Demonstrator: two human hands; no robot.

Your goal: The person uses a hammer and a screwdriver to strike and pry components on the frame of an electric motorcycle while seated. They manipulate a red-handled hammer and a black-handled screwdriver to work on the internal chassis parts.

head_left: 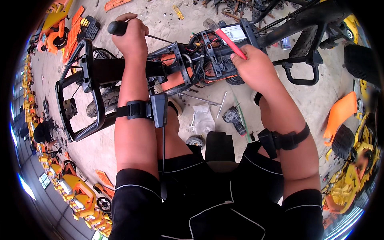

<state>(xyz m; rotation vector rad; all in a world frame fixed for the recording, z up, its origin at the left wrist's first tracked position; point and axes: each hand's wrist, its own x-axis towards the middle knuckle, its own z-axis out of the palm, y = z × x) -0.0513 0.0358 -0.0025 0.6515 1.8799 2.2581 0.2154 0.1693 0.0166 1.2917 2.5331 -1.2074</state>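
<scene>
My left hand is closed round the black handle of a screwdriver. Its thin shaft points right, with the tip by a black metal bracket on the stripped frame of a scooter or motorbike. In my right hand is a hammer with a red handle, gripped near its lower end. The hammer's head is up and to the left, above the frame's middle. Beneath it are exposed wires, black brackets and a silver box. Whether the screwdriver tip touches the bracket, I cannot tell.
A cordless drill, a T-shaped metal rod and a whitish plastic bag lie on the sandy floor before me. Loose metal parts are scattered at the back. Orange and yellow body panels and vehicles stand around both sides.
</scene>
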